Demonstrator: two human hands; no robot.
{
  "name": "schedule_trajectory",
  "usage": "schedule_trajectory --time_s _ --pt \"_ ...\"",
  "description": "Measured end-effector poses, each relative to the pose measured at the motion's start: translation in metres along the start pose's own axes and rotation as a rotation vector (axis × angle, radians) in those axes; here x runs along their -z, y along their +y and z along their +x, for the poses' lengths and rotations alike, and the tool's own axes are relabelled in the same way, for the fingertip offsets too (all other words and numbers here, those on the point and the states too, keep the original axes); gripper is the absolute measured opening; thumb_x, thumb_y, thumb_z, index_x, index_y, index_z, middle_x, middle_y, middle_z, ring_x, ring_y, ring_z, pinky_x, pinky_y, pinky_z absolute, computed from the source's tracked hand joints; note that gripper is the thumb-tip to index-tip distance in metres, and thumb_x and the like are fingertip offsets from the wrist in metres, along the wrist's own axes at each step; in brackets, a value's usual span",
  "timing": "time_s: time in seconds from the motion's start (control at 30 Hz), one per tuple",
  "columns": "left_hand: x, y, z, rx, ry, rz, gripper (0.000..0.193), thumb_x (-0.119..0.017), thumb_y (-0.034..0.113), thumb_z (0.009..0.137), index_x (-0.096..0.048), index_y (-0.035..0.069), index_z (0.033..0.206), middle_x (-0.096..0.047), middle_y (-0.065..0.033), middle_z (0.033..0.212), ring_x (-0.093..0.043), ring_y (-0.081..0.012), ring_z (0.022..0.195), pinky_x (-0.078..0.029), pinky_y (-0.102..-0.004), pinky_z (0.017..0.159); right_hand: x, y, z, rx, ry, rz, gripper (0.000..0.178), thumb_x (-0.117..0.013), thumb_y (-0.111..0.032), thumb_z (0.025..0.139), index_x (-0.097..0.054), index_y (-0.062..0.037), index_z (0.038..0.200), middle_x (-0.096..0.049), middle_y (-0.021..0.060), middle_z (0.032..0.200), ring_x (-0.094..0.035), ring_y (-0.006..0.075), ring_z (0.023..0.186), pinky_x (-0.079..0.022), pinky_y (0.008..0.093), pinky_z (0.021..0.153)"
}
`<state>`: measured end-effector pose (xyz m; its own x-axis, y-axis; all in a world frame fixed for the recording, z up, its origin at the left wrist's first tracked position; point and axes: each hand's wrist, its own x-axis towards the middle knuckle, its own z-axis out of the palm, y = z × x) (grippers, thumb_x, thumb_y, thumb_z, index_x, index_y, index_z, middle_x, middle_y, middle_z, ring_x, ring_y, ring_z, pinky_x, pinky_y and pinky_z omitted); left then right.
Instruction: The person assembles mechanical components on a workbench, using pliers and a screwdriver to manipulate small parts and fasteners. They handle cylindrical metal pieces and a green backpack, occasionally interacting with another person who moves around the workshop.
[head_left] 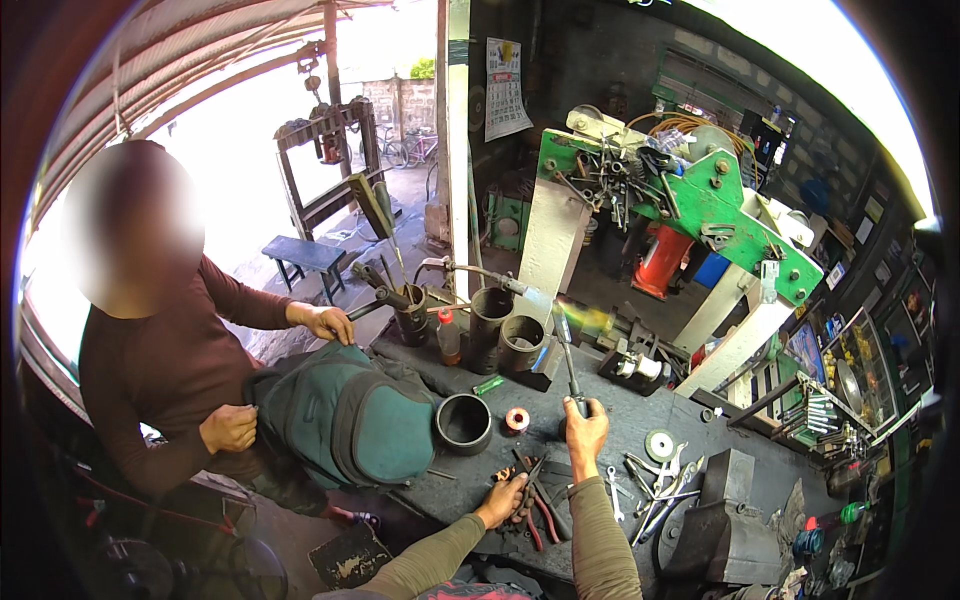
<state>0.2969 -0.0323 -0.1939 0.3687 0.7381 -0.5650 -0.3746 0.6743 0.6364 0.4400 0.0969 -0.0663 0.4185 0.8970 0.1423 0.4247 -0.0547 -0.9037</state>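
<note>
My right hand (587,430) is closed around the dark handle of a long, thin metal-shafted tool (571,365), held upright over the bench. The tool's tip meets the flame (541,298) of a gas torch (492,277), which points right beside metal cylinders. Yellow-green flame spreads past the tip. My left hand (502,503) rests low on the bench, fingers curled on red-handled pliers (547,522). Other dark hand tools lie against those fingers. A copper-coloured spool (517,420) and a black metal ring (464,424) are beyond my left hand.
A person (165,370) stands at left with a teal backpack (395,432) on the bench. Wrenches and locking pliers (660,478) lie right of my forearm. A bottle with a red cap (448,338) stands by the cylinders. A green machine frame (690,185) rises behind.
</note>
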Motion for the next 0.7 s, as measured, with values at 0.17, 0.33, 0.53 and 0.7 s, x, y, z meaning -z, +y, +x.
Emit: schedule_trajectory --time_s 0.17,0.33,0.53,0.7 --pt "-0.003 0.001 0.000 0.009 0.026 -0.014 0.050 -0.048 0.051 0.105 -0.064 0.005 0.095 -0.063 -0.0054 0.073 -0.054 -0.0168 0.053 -0.039 -0.0310 0.044 -0.001 0.001 0.003 -0.005 0.025 -0.022 0.037 -0.081 -0.036 0.081 -0.069 -0.0021 0.088 -0.069 0.0138 0.082 -0.066 0.0278 0.076 -0.050 0.0408 0.073" --pt "0.003 -0.002 0.003 0.016 0.002 0.001 0.052 -0.046 0.053 0.105 -0.062 0.003 0.102 -0.064 -0.0080 0.079 -0.057 -0.0182 0.058 -0.040 -0.0304 0.046 -0.001 -0.004 0.001 0.003 0.047 -0.044 0.037 -0.082 -0.037 0.080 -0.069 -0.0028 0.088 -0.068 0.0126 0.083 -0.066 0.0278 0.075 -0.050 0.0407 0.072" --pt "0.001 0.000 0.002 0.014 0.005 0.005 0.052 -0.046 0.052 0.106 -0.062 0.003 0.102 -0.064 -0.0081 0.078 -0.057 -0.0186 0.057 -0.041 -0.0304 0.045 -0.001 -0.013 -0.003 -0.044 0.049 -0.059 0.036 -0.081 -0.039 0.080 -0.070 -0.0053 0.088 -0.069 0.0123 0.082 -0.066 0.0280 0.075 -0.050 0.0412 0.071" --pt "0.001 -0.001 0.002 0.017 0.014 -0.007 0.051 -0.047 0.052 0.105 -0.062 0.003 0.101 -0.065 -0.0083 0.078 -0.057 -0.0185 0.056 -0.041 -0.0306 0.045 -0.005 -0.009 -0.002 0.018 0.101 -0.077 0.037 -0.081 -0.040 0.080 -0.070 -0.0055 0.087 -0.070 0.0128 0.081 -0.066 0.0294 0.073 -0.050 0.0419 0.070"
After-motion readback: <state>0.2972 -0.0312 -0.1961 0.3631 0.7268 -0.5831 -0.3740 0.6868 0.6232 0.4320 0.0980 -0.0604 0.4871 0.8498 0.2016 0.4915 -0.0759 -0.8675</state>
